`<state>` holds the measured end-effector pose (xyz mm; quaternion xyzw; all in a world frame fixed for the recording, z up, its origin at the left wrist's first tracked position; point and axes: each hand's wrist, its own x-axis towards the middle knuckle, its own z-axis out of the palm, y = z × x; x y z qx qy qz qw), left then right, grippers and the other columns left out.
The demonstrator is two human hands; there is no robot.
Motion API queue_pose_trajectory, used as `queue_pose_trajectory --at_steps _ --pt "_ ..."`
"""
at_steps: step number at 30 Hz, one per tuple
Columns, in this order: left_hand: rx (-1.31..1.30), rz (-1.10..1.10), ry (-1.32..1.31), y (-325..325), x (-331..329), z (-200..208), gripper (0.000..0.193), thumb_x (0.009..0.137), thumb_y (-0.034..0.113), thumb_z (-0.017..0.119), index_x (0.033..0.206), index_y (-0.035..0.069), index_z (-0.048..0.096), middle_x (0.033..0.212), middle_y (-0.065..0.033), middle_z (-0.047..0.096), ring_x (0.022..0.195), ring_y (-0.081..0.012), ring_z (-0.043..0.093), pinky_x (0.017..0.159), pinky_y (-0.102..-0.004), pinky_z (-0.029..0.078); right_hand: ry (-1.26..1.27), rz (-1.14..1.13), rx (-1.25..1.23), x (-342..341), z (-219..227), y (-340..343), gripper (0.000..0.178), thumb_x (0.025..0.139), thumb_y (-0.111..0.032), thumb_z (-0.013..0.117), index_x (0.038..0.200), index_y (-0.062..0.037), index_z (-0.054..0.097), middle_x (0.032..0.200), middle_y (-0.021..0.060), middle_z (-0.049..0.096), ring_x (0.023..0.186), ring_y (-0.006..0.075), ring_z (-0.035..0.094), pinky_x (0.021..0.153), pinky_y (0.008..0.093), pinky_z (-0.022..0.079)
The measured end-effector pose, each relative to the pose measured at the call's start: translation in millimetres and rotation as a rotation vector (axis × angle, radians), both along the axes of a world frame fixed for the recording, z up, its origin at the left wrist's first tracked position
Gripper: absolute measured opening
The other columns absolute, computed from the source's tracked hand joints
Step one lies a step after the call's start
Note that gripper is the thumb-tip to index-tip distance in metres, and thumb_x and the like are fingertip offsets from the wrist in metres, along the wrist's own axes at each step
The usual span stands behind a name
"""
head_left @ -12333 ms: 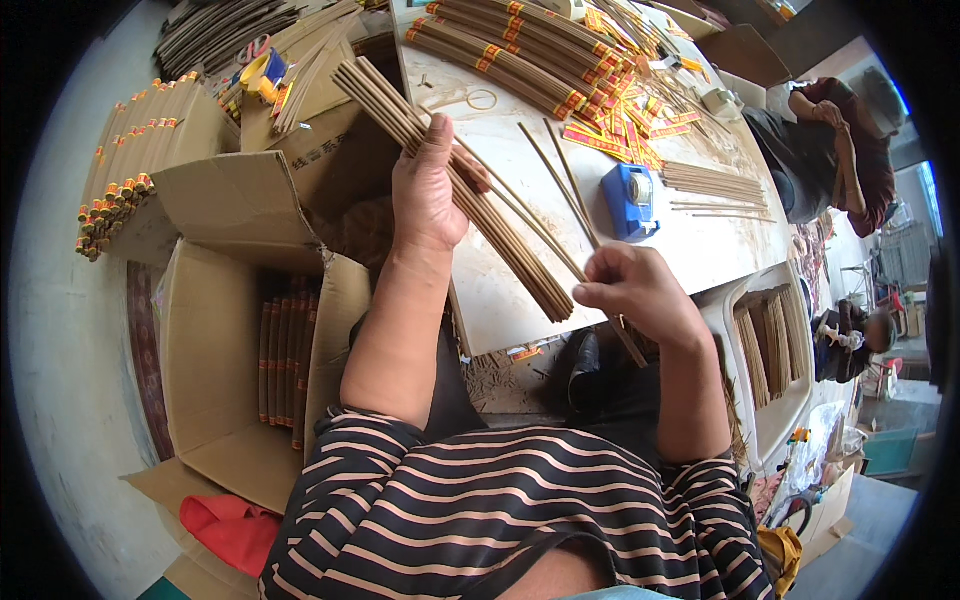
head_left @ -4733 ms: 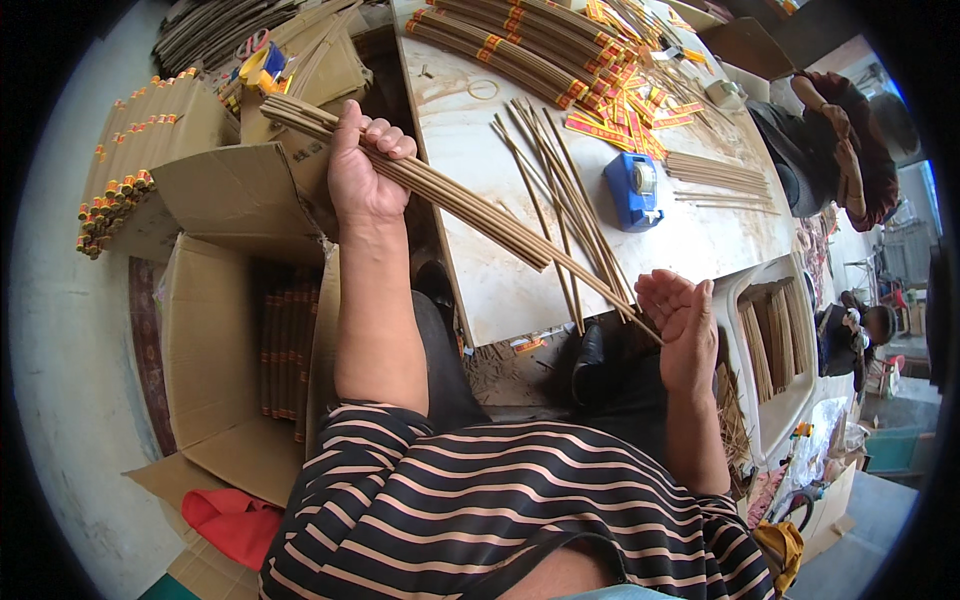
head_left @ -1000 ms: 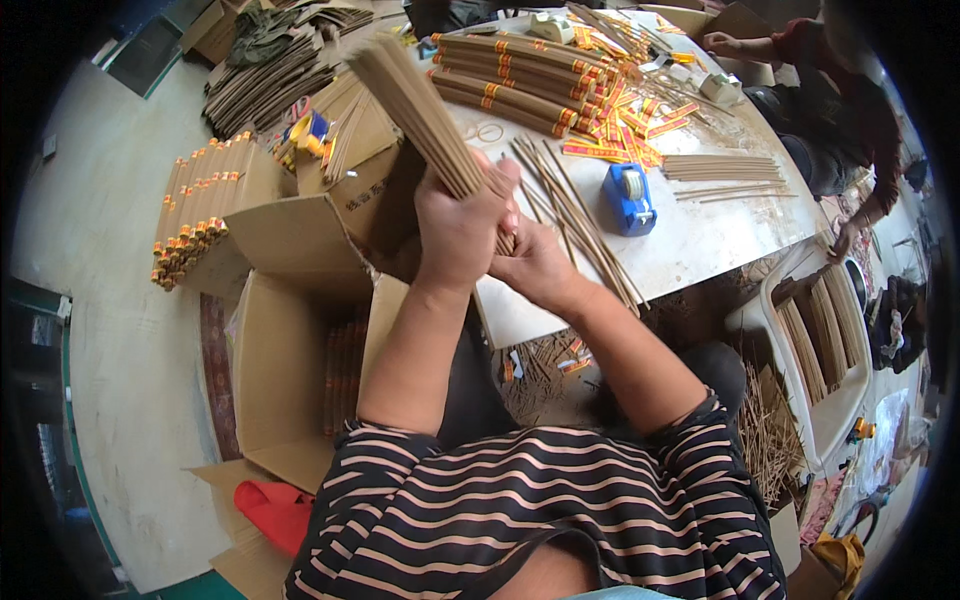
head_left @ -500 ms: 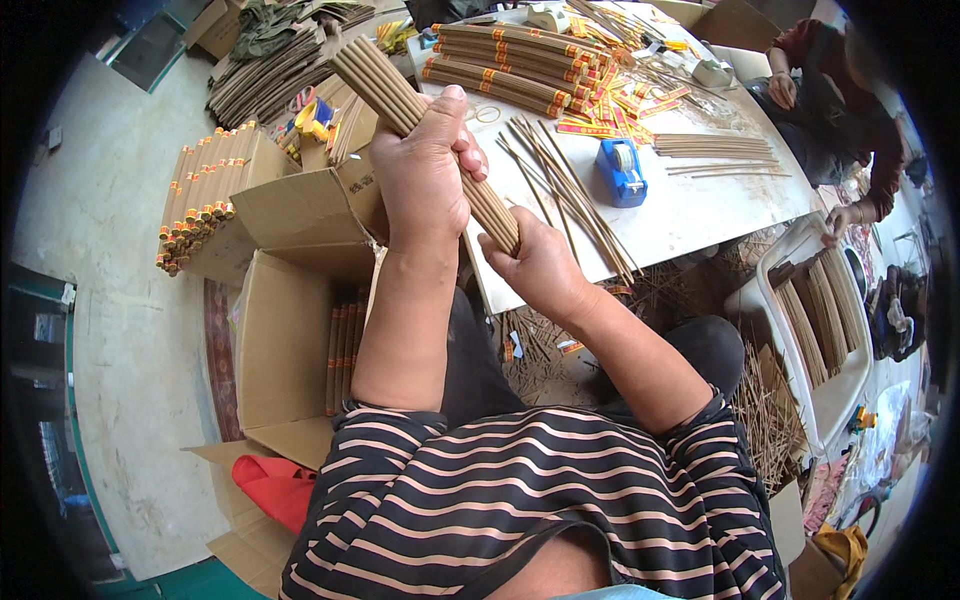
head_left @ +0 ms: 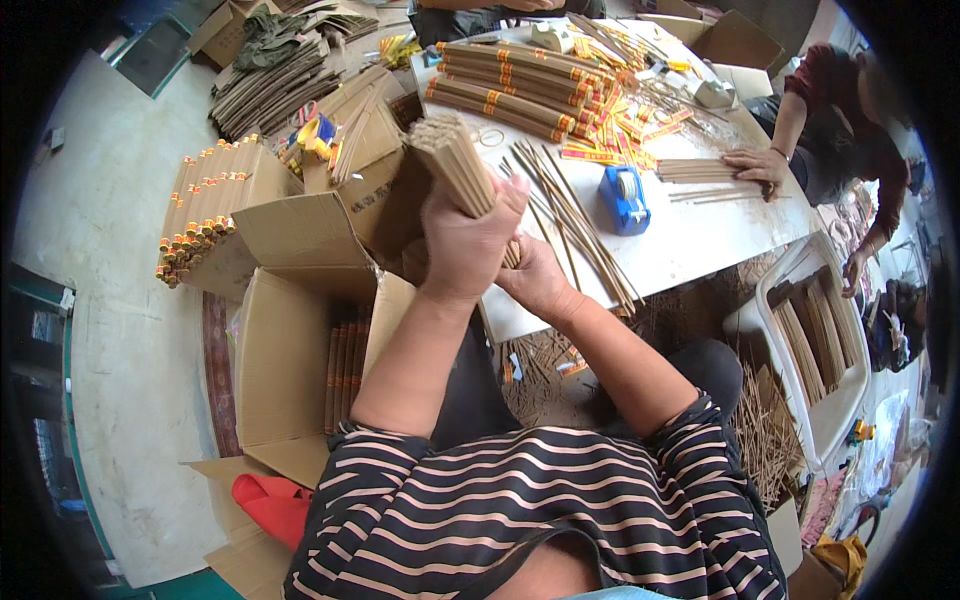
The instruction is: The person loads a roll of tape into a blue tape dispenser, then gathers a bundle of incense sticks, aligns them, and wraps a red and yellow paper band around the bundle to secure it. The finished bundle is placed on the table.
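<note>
A thick bundle of brown incense sticks [head_left: 452, 155] is held tilted over the near left corner of the white table [head_left: 690, 235], its far ends pointing up and away. My left hand [head_left: 465, 245] is wrapped around the middle of it, slightly blurred. My right hand [head_left: 540, 280] closes around the lower end, mostly hiding it. Just right of my hands, loose incense sticks [head_left: 578, 225] lie fanned on the table beside a blue tape dispenser [head_left: 627, 205].
Banded incense bundles [head_left: 500, 85] are piled farther back, near scattered labels [head_left: 625, 140]. Another person's hand [head_left: 760, 170] rests by a row of sticks [head_left: 700, 168]. An open cardboard box [head_left: 280, 365] stands at my left, a white bin [head_left: 840, 410] at my right.
The bundle has tipped so its far ends show, and both hands have come lower and closer together. At the right, the other person's hand has moved onto the row of sticks.
</note>
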<state>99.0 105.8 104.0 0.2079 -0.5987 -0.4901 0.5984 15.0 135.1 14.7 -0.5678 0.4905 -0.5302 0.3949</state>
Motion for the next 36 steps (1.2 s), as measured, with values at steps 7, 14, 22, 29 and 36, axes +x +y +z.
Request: queue_pose_trajectory --at_steps 7,14,22,29,36 --pt "0.037 0.081 -0.13 -6 -4 -10 0.018 0.082 -0.001 0.062 0.076 0.006 0.047 0.059 -0.0001 0.048 0.049 -0.0068 0.047 0.047 -0.0212 0.04 0.019 0.028 -0.013 -1 -12 -10 0.031 0.075 -0.013 0.067 0.101 -0.0044 0.053 0.09 0.0202 0.061 0.086 0.0349 0.06 0.077 0.0358 0.047" --pt "0.035 0.146 -0.087 -6 -1 -12 0.018 0.083 0.001 0.061 0.072 0.006 0.048 0.058 0.0002 0.048 0.047 -0.007 0.047 0.046 -0.0209 0.041 0.092 0.004 0.003 4 -6 -11 0.03 0.075 -0.013 0.066 0.1 -0.0043 0.051 0.09 0.0207 0.061 0.088 0.0375 0.059 0.077 0.0384 0.047" --pt "0.147 0.051 -0.004 -18 -3 -19 0.018 0.084 0.002 0.06 0.073 0.007 0.046 0.056 -0.0005 0.048 0.046 -0.0072 0.047 0.044 -0.0208 0.041 0.096 -0.065 0.027 7 -11 -14 0.03 0.076 -0.016 0.067 0.099 -0.0058 0.051 0.088 0.02 0.061 0.085 0.0375 0.059 0.075 0.0377 0.047" --pt "0.344 -0.28 0.242 -24 24 9 0.02 0.083 0.002 0.06 0.072 0.01 0.044 0.052 0.0001 0.043 0.04 -0.0097 0.044 0.037 -0.0238 0.038 -0.103 0.291 0.384 0 42 11 0.025 0.081 -0.019 0.067 0.088 -0.0003 0.052 0.071 0.0021 0.056 0.063 0.0108 0.053 0.058 0.0262 0.045" --pt "0.406 -0.15 0.294 -15 15 22 0.02 0.08 0.005 0.064 0.074 0.009 0.045 0.056 -0.0012 0.046 0.041 -0.0108 0.045 0.039 -0.0247 0.04 0.157 -0.051 0.194 10 35 25 0.021 0.081 -0.019 0.063 0.088 -0.0012 0.055 0.069 0.0105 0.056 0.063 0.018 0.054 0.06 0.0298 0.045"
